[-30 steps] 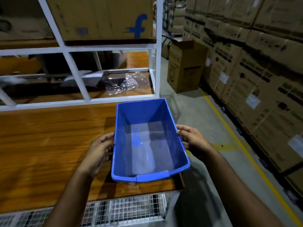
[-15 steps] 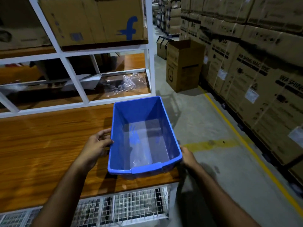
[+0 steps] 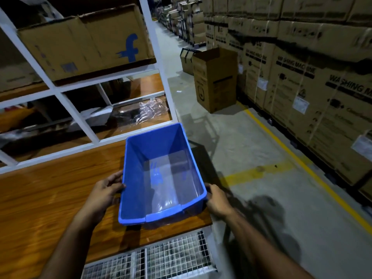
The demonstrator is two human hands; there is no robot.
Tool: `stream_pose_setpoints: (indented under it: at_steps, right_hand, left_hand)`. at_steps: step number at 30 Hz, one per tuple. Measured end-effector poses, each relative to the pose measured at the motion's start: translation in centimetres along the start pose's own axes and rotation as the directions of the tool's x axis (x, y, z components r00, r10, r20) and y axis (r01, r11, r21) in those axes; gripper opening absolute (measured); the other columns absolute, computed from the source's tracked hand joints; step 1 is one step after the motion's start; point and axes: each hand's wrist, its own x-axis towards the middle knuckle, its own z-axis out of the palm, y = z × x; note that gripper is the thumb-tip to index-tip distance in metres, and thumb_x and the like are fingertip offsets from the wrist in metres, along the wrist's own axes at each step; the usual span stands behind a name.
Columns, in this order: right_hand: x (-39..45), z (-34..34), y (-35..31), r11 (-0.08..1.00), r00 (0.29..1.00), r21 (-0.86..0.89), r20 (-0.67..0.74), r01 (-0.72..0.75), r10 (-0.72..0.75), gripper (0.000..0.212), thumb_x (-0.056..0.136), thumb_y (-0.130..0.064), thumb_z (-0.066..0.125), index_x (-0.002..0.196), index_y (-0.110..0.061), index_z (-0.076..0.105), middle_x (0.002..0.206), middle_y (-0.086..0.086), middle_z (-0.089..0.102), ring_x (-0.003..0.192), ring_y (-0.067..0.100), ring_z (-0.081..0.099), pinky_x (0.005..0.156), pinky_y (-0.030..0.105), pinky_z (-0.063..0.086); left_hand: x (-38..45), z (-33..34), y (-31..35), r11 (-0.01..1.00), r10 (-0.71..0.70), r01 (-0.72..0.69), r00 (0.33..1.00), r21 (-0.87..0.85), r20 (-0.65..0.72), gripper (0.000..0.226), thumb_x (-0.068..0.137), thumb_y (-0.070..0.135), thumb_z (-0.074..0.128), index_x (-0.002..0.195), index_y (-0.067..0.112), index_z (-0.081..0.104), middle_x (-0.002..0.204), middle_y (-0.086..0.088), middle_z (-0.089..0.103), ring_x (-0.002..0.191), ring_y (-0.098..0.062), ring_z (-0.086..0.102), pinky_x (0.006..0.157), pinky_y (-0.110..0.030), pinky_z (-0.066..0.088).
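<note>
Two hands share the load. The left hand (image 3: 104, 195) curls its fingers round the left rim of the blue bin (image 3: 164, 215), about midway along that side. The right hand (image 3: 216, 200) clasps the near right corner, its fingertips hidden beneath the lip.

The bin is at the near right corner of the wooden table (image 3: 50, 198), its long side pointing away and its right wall just beside the table's edge. Whether its base rests on the wood or hangs just off it cannot be told. A clear plastic film (image 3: 167, 198) lies loose inside.

The two grips are uneven, so the far end would likely dip on a lift; moving the right hand forward to match the left should level it. Raising the bin straight up before swinging it out over the concrete floor (image 3: 271, 208) would keep the base from catching the table's edge. Holding it flat would stop the film sliding. Behind the table stands a white rack (image 3: 161, 77) carrying a cardboard box (image 3: 90, 43).
</note>
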Motion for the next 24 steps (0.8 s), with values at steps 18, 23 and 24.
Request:
stream_pose_setpoints:
  at_steps: [18,23,24]
  right_hand:
    - [0.3,-0.2,1.6,0.998,1.000,-0.059,0.019,0.002,0.000,0.026,0.092,-0.011,0.055,0.113,-0.017,0.070,0.114,0.003,0.071,0.106,0.018,0.066,0.090,0.032,0.054]
    - [0.3,-0.5,1.8,1.000,1.000,-0.020,0.026,0.003,-0.002,0.029,0.095,-0.003,0.049,0.120,-0.006,0.063,0.116,0.005,0.065,0.112,0.020,0.060,0.091,0.025,0.047]
    - [0.3,-0.5,1.7,1.000,1.000,-0.012,0.025,-0.013,0.013,0.028,0.096,-0.004,0.049,0.121,-0.007,0.062,0.118,0.005,0.065,0.112,0.021,0.060,0.093,0.027,0.048]
  left_hand:
    - [0.4,0.1,-0.2,0.998,-0.040,0.038,0.999,0.053,0.032,0.045,0.098,0.010,0.051,0.130,0.042,0.056,0.133,0.008,0.062,0.120,-0.018,0.059,0.081,-0.041,0.056]
    - [0.0,0.4,0.0,0.997,-0.048,0.046,0.999,0.058,0.024,0.043,0.098,0.012,0.052,0.125,0.045,0.057,0.132,0.008,0.062,0.118,-0.017,0.059,0.083,-0.043,0.056]
    - [0.0,0.4,-0.1,0.997,-0.049,0.047,0.999,0.058,0.022,0.043,0.098,0.012,0.052,0.126,0.044,0.057,0.133,0.008,0.062,0.118,-0.017,0.060,0.083,-0.043,0.056]
